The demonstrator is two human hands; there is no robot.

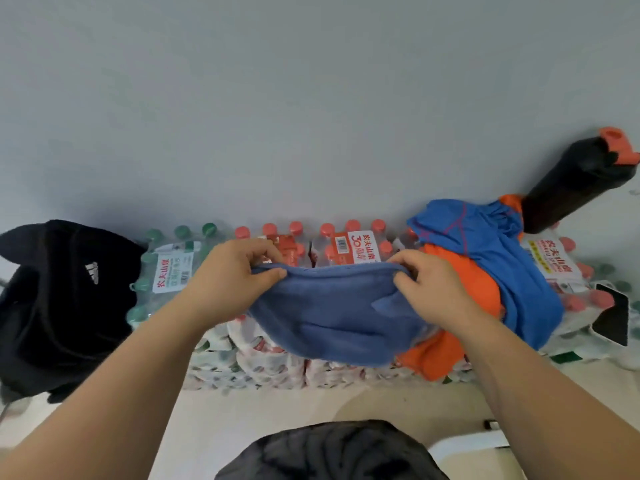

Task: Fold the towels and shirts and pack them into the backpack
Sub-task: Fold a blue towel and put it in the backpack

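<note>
Head view looks down on a row of shrink-wrapped water bottle packs (346, 247) that stands against a grey wall (311, 98). Over the middle of the packs, the left hand (239, 271) and the right hand (429, 285) each pinch one end of the top edge of a blue towel (332, 317), thumb in front and fingers curled behind. This edge runs nearly straight between the two hands, a little above the bottle caps. The rest of the towel sags in loose folds, and its lower edge hangs past the front edge of the packs.

At the left end of the packs a black backpack (62, 299) rests against the green-capped pack. Whether its opening is unzipped I cannot tell. On the right part of the packs lies a heap: an orange cloth (474, 289) with a blue shirt (502, 244) thrown over it. The orange cloth touches the towel's right side. Behind this heap rises a black bottle with an orange cap (571, 181). At the right end of the packs lies a dark phone (613, 313). In front of the packs a band of pale floor (277, 407) reaches to the person.
</note>
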